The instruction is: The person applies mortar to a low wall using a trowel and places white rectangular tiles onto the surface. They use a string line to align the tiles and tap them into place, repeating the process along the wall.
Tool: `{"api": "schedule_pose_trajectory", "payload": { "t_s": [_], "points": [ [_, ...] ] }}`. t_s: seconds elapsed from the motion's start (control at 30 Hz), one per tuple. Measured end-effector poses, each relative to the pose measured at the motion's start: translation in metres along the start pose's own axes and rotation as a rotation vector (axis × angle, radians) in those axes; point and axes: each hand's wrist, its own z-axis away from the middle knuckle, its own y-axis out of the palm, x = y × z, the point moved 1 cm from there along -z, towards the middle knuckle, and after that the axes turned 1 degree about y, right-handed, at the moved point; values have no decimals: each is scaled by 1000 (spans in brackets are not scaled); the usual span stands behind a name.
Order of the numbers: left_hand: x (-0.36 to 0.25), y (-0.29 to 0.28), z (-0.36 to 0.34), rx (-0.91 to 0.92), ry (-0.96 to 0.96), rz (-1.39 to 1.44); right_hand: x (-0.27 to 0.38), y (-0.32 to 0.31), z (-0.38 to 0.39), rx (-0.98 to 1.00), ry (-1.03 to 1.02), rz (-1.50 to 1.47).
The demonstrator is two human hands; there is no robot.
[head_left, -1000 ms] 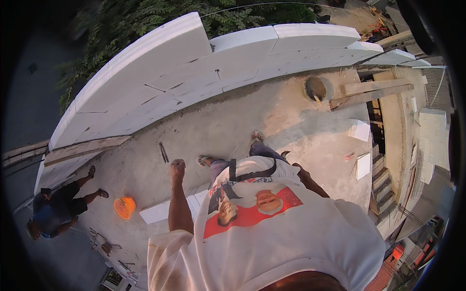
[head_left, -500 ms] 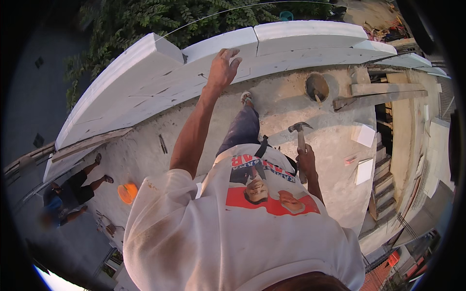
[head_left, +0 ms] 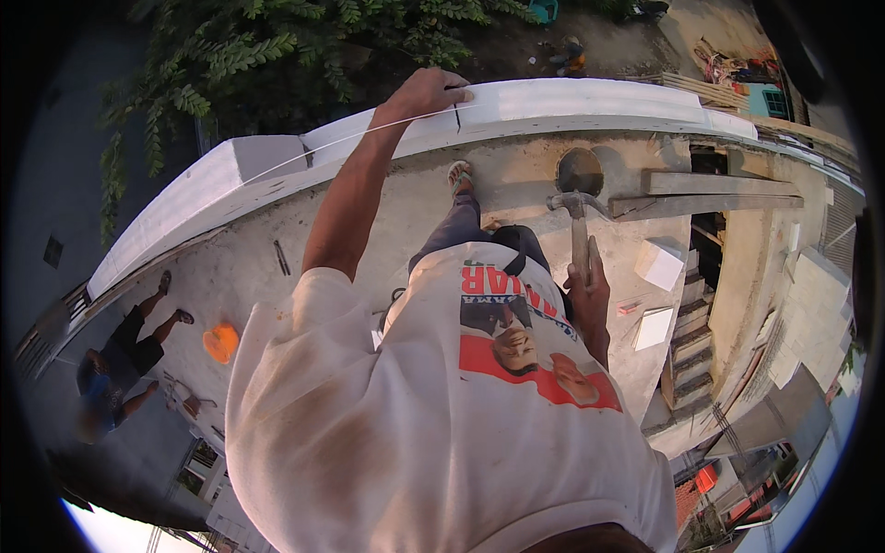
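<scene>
My left hand (head_left: 429, 92) reaches forward to the top of a low wall of white blocks (head_left: 562, 103). It rests beside a dark vertical joint between two blocks, fingers apart and bent over the top; their undersides are hidden. A thin white string (head_left: 355, 137) runs along the wall and passes by my left wrist. My right hand (head_left: 590, 295) is closed around the handle of a claw hammer (head_left: 579, 230), held head up in front of my right side, away from the wall.
Behind me to the left another person (head_left: 124, 359) is near an orange container (head_left: 220, 343). Ahead right, a round bucket (head_left: 580, 171) stands by wooden planks (head_left: 710, 203). An opening with steps (head_left: 693, 355) lies to the right, beside white block pieces (head_left: 659, 264). Leafy branches (head_left: 369, 37) hang beyond the wall.
My left hand has moved from above the wall's inner face onto its top. My view has shifted closer over the wall. The hammer stays in my right hand.
</scene>
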Motion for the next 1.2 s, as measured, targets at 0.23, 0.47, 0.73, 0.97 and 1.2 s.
{"api": "schedule_pose_trajectory", "payload": {
  "t_s": [0.23, 0.47, 0.73, 0.97, 1.2],
  "points": [
    [-12, 1, -8, 108, -105, -22, 37, -47, -59, 37, 8, -23],
    [-45, 19, 10, -28, -73, -275, 143, -91, -170, 221, -420, -27],
    [-49, 49, 8, -56, -104, -688, 254, -47, -369, 451, -451, 814],
    [-43, 60, 7, -160, -91, -685, 254, 25, -410, 784, -409, 1065],
    [-49, 58, -3, -159, -49, -682, 219, 61, -479, 921, -494, 1101]
  ]
}}
